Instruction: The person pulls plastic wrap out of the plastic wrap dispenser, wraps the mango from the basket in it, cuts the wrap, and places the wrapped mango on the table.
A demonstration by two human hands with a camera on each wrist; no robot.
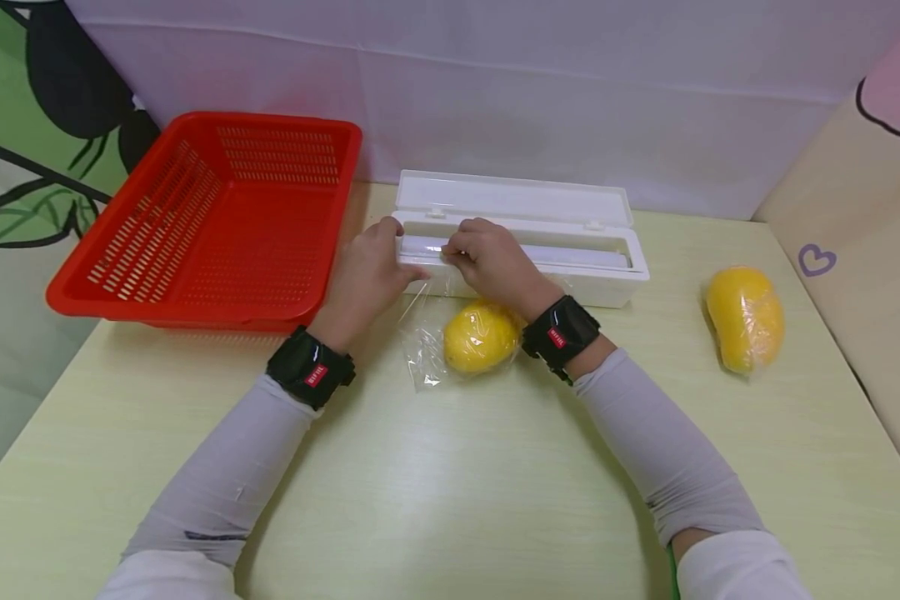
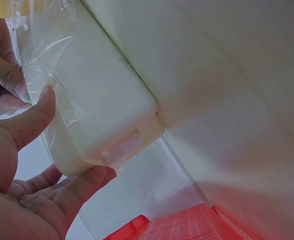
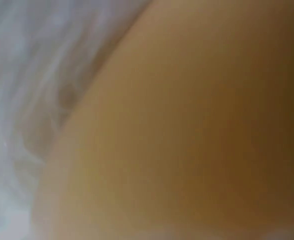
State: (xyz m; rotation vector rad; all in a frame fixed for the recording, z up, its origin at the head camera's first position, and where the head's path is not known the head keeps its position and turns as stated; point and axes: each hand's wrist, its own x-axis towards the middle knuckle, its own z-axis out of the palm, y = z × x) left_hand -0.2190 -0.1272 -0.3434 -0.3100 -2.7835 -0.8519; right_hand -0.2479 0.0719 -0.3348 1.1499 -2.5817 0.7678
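Cling film point(image 1: 423, 321) hangs from the white dispenser box point(image 1: 570, 250), lid open, mid-worktop point(image 1: 450, 483) at the back, draped over a yellow fruit point(image 1: 480, 335) just in front of the box. Left hand point(image 1: 367, 271) grip: thumb and fingers curled round the box's left end, thumb on the film. Right hand point(image 1: 491, 258) grip: fingers bent down onto the film at the box's front edge; pinching or just pressing, cannot tell. Right wrist view blurred yellow. Second wrapped yellow fruit point(image 1: 744, 318) well apart, right. Red basket point(image 1: 120, 275) left of box.
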